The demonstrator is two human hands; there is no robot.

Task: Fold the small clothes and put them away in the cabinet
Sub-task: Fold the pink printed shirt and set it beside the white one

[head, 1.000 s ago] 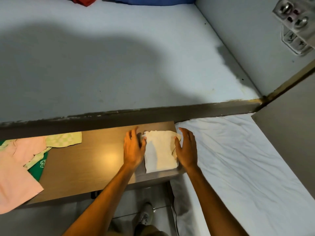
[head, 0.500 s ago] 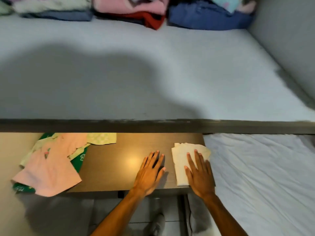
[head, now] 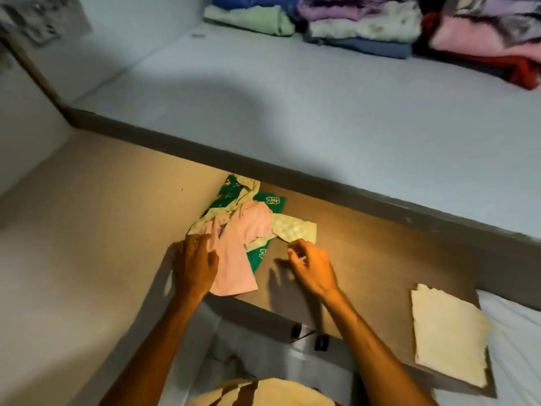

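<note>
The small clothes lie in a loose heap on our brown surface (head: 366, 244), close under the dark front edge of the cabinet shelf (head: 292, 118). On top of the heap is a pink garment (head: 234, 259), spread and partly crumpled, its lower corner reaching toward the near edge of the surface. Beneath it a green printed piece (head: 257, 254) shows at the far end and at the right side, and a pale green patterned piece (head: 295, 230) sticks out to the right.

Our left hand (head: 194, 266) rests flat on the left edge of the pink garment, fingers spread and pointing away from us; it presses on the cloth but grips nothing. Our right hand (head: 311, 266) hovers just beside the heap, near the tip of the pale green patterned piece, with the fingers curled loosely and half open; it has hold of nothing we can see, though the motion blur makes the fingertips hard to read.

Well apart to the right, a folded cream cloth (head: 448, 335) lies flat at the end of the surface, beside the white bedsheet (head: 515, 347).

At the back of the cabinet shelf stand stacks of folded clothes (head: 366, 24) in green, blue, purple, pink and red.
</note>
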